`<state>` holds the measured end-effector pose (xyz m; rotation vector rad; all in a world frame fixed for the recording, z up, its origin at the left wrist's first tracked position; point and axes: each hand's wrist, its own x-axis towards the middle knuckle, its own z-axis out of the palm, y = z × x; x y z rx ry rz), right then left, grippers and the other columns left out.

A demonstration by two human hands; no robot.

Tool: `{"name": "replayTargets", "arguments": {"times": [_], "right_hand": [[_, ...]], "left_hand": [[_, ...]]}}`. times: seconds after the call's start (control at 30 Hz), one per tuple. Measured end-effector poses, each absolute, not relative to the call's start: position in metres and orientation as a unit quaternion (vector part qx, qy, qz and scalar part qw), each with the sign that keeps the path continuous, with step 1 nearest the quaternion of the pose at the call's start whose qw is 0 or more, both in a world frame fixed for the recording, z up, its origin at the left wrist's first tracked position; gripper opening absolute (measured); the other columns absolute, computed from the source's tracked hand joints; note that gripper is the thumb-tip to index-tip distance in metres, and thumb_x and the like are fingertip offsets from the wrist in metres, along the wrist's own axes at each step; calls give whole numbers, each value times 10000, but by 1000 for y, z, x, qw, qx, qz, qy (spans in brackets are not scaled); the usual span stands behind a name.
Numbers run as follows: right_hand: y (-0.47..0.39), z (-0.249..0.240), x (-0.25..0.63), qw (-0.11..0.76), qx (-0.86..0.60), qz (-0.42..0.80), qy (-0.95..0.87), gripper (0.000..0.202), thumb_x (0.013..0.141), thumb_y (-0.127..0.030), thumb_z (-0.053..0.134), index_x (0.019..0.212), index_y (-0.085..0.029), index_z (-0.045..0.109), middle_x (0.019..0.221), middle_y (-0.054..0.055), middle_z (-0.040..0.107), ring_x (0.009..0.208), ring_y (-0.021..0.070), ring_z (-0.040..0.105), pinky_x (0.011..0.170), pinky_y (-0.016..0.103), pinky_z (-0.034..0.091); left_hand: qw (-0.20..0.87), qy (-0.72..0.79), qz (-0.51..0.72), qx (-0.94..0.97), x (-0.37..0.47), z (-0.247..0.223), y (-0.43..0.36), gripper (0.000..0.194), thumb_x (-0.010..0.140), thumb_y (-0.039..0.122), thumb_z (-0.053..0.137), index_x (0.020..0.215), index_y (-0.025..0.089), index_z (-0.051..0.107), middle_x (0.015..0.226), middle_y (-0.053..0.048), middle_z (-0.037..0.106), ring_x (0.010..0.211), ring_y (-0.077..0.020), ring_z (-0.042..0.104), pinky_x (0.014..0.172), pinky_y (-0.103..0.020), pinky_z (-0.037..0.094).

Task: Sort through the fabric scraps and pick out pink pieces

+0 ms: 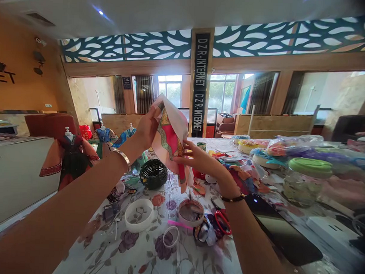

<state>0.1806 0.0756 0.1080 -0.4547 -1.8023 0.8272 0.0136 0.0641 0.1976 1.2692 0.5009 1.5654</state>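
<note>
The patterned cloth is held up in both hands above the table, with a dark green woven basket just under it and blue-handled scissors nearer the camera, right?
Nearly. The head view shows the scissors with red handles, not blue. The rest holds: both the left hand and right hand lift the patterned cloth above the dark green woven basket.

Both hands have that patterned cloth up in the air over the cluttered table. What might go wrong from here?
The cloth hangs only from the fingertips of the left hand and right hand, so it may slip onto the open tape roll below. Its loose lower end could also catch the red scissors or brush the dark basket.
</note>
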Motion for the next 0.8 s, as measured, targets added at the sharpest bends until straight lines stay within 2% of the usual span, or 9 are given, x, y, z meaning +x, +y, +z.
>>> {"name": "replayTargets", "arguments": {"times": [0.07, 0.1, 0.17, 0.23, 0.37, 0.53, 0.63, 0.8], "right_hand": [[81, 104, 173, 538, -267, 295, -743, 533, 657, -295, 778, 1166, -213, 646, 1100, 96, 703, 899, 232, 665, 757, 373, 542], [82, 103, 170, 538, -302, 268, -740, 462, 688, -279, 741, 1134, -192, 660, 1086, 108, 706, 905, 237, 662, 769, 378, 527], [84, 103, 169, 538, -345, 222, -736, 243, 736, -226, 663, 965, -168, 720, 949, 99, 739, 856, 231, 666, 762, 365, 501], [85, 104, 172, 536, -370, 189, -735, 149, 764, -192, 604, 812, -169, 744, 806, 71, 750, 783, 210, 664, 727, 327, 479], [88, 107, 184, 544, -405, 141, -721, 203, 792, -242, 586, 781, -151, 767, 717, 51, 746, 711, 189, 634, 642, 275, 425], [96, 106, 199, 560, -426, 112, -702, 283, 814, -321, 562, 831, -132, 773, 706, 42, 740, 660, 172, 602, 598, 256, 388], [99, 106, 205, 570, -427, 98, -695, 301, 829, -325, 530, 842, -133, 761, 722, 46, 737, 665, 168, 603, 601, 250, 386], [101, 106, 209, 581, -433, 70, -685, 318, 851, -349, 483, 846, -149, 730, 715, 54, 721, 663, 181, 603, 593, 258, 369]], "left_hand": [[515, 223, 645, 519, 12, 198, 65, 368, 1003, 354, 278, 1160, 169, 556, 885, -36, 729, 1089, -235, 614, 1032, -474, 407], [515, 227, 646, 515, 12, 198, 66, 380, 1002, 351, 269, 1196, 172, 543, 914, -41, 729, 1085, -235, 616, 1030, -471, 410], [511, 230, 653, 509, 9, 198, 68, 402, 1001, 346, 255, 1258, 180, 514, 957, -41, 727, 1068, -224, 623, 1019, -445, 422], [503, 233, 662, 504, 5, 197, 69, 404, 1000, 349, 261, 1278, 193, 509, 941, -34, 727, 1013, -211, 638, 980, -410, 448], [481, 258, 681, 488, -11, 192, 71, 342, 990, 380, 330, 1162, 238, 590, 691, 5, 677, 770, -180, 647, 809, -340, 502], [459, 305, 696, 461, -34, 185, 76, 413, 1001, 406, 273, 930, 192, 619, 505, 24, 556, 523, -130, 552, 572, -260, 476], [444, 318, 700, 460, -40, 184, 77, 403, 999, 396, 313, 811, 180, 596, 454, 49, 496, 464, -100, 509, 570, -234, 486], [425, 352, 689, 470, -43, 186, 77, 403, 967, 429, 405, 746, 164, 614, 583, -4, 634, 630, -129, 634, 691, -268, 548]]}}
